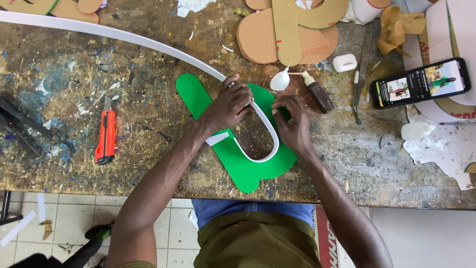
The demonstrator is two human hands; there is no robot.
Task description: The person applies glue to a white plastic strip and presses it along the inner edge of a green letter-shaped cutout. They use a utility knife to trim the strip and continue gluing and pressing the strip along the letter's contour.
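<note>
Both forearms reach in from the near edge, palms down over the green letter cutout (233, 159) lying flat on the paint-stained surface (59, 149). Left hand (229, 105) presses the white strip (124, 38) against the cutout's inner curve, fingers curled on it; right hand (292, 124) pinches the strip's bend at the cutout's right side; orange utility knife (105, 133) lies well apart to the left.

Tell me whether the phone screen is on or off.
On. The phone lies flat on the bench at the right, its screen lit with coloured pictures.
</note>
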